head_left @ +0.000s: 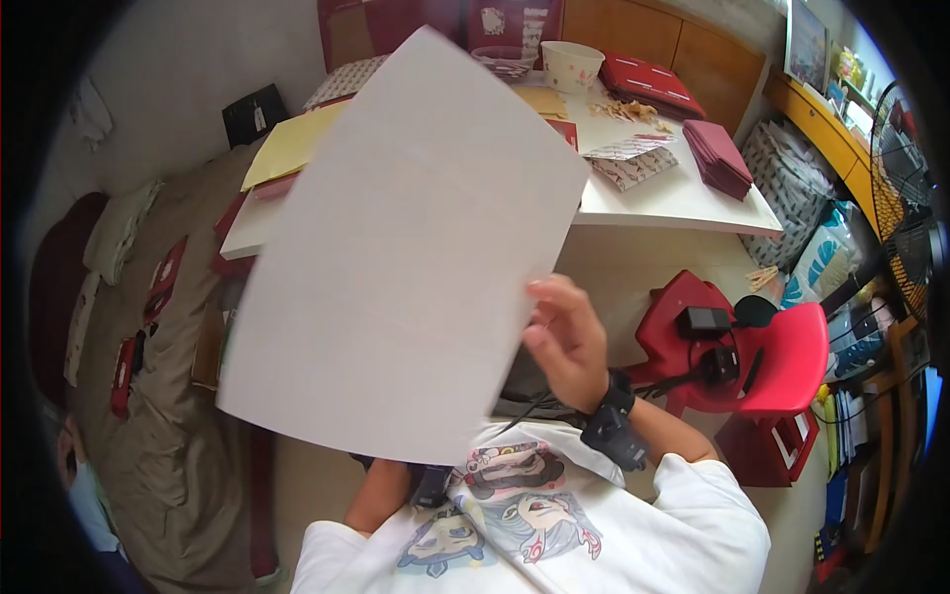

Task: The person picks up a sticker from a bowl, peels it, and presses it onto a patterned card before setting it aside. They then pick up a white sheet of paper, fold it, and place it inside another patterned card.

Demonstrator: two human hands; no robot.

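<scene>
A large white sheet (406, 247) is held up in front of my body and covers much of the view. My right hand (566, 332) is at its right edge, with curled fingers and the thumb apart from them; a gap shows between thumb and fingertips. Whether the fingertips touch the sheet is hard to tell. My left hand is hidden behind the sheet; only the forearm (381, 498) shows below its lower edge. Behind the sheet stands a white table (683, 213) with a patterned folded paper piece (633, 166) and a stack of dark pink folded papers (716, 158).
On the table are a white paper cup (572, 67), red packets (653, 87) and yellow paper (289, 147). A red chair (792, 361) with black devices and cables stands at the right, near a fan (901, 198). A bed (178, 416) lies at the left.
</scene>
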